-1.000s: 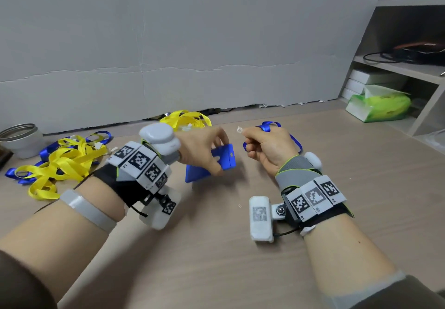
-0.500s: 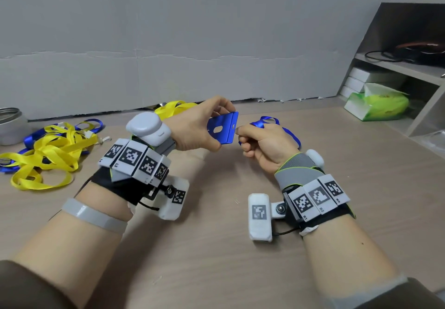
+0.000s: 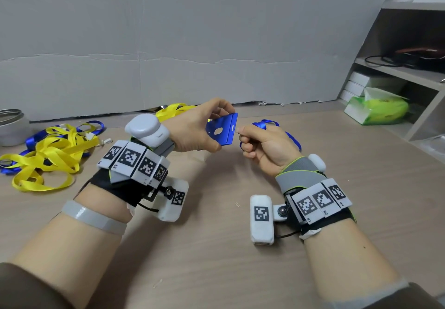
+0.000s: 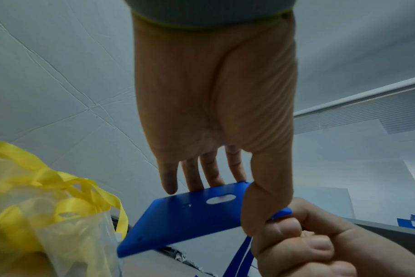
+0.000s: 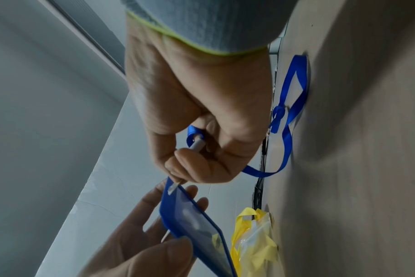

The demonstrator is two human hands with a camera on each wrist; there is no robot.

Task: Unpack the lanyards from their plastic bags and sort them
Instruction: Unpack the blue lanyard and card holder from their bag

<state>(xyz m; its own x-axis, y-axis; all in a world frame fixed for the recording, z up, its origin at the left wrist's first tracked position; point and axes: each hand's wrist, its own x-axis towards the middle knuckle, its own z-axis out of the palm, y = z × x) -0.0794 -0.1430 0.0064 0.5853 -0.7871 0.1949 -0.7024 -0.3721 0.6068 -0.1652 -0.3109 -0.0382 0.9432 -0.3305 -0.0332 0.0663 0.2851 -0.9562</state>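
Observation:
My left hand [image 3: 212, 125] holds a blue badge holder [image 3: 222, 129] above the table, thumb below and fingers on top; the holder [image 4: 190, 213] has an oval slot. My right hand [image 3: 252, 140] pinches the white clip [image 5: 197, 145] of a blue lanyard [image 3: 289, 137] right at the holder's top edge [image 5: 173, 189]. The blue ribbon [image 5: 289, 116] trails behind that hand onto the table. A heap of loose yellow and blue lanyards [image 3: 48, 154] lies at the left. A plastic bag with a yellow lanyard [image 3: 173, 111] sits behind my left hand.
A grey cardboard wall [image 3: 192, 56] closes the back of the wooden table [image 3: 216, 248]. A metal-rimmed jar [image 3: 12, 125] stands far left. Shelves at the right hold white boxes [image 3: 361, 85], cables and a green tissue pack [image 3: 378, 110].
My left hand lifted the blue holder off the table and tilted it toward the right hand. The right hand's clip end now meets the holder's top edge.

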